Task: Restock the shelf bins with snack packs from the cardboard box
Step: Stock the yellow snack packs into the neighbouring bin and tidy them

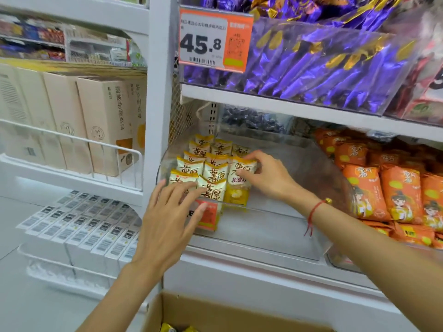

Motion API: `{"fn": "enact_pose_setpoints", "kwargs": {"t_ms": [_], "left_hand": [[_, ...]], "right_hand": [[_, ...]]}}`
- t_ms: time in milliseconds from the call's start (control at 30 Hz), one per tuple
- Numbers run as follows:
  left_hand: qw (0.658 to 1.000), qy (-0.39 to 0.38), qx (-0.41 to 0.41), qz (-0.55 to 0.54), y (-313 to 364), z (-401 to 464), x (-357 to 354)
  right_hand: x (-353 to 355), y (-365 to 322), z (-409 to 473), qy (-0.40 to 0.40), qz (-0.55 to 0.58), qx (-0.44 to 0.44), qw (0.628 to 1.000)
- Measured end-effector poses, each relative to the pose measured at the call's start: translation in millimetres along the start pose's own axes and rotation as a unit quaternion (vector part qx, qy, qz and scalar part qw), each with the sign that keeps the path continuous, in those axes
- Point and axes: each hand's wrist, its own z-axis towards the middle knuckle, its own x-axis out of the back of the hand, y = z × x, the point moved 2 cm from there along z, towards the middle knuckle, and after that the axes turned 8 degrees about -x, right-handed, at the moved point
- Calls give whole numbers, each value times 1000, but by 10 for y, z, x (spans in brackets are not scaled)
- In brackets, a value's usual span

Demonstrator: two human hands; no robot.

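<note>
Clear shelf bin: we are lining up yellow-and-white snack packs in upright rows at its left, likely for facing. Right hand is pinching one pack; left hand is pressing the front row, fingers straight. Cardboard box is waiting below. Price tag is reading "45.8".

Left hand touching yellow snack packs, right hand pinching one, clear bin

Both bare forearms reaching forward and up, left hand spread with straight fingers, palm away, right hand with curled fingers pinching, red string at the wrist.
</note>
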Motion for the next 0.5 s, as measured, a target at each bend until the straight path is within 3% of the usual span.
{"fn": "enact_pose_setpoints", "kwargs": {"t_ms": [100, 333, 500], "left_hand": [[1000, 5, -1, -11, 3, -35, 6], [1000, -5, 3, -22, 4, -35, 15], [1000, -9, 10, -20, 13, -37, 0]], "right_hand": [[-149, 40, -18, -37, -40, 22, 998], [-74, 161, -13, -30, 13, 5, 999], [-210, 102, 48, -74, 9, 3, 997]]}}
